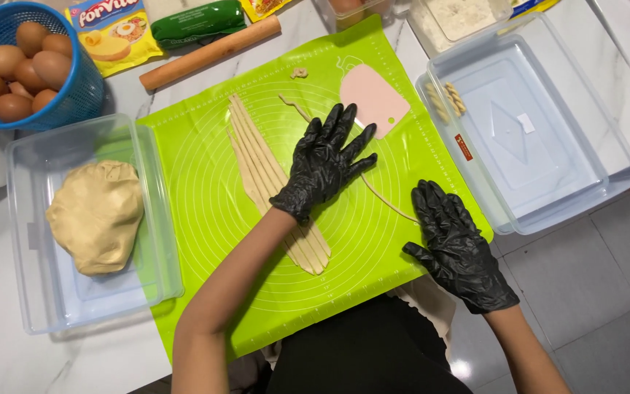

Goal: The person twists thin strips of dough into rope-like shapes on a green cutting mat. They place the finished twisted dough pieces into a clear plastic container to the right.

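Note:
Both hands wear black gloves. My left hand (324,164) lies flat, fingers spread, on a thin dough strand (386,203) that runs diagonally across the green silicone mat (205,190). My right hand (455,244) also rests flat with fingers apart, at the mat's right edge over the strand's lower end. Left of my left hand lie several long cut dough strips (257,157) side by side. A pink plastic scraper (373,98) sits on the mat just beyond my left fingertips.
A clear tub (30,219) on the left holds a dough lump (98,215). A clear tray (548,131) on the right holds two twisted dough sticks (446,98). Behind are a blue egg basket (30,66), a wooden rolling pin (209,52), packets and a flour container (461,18).

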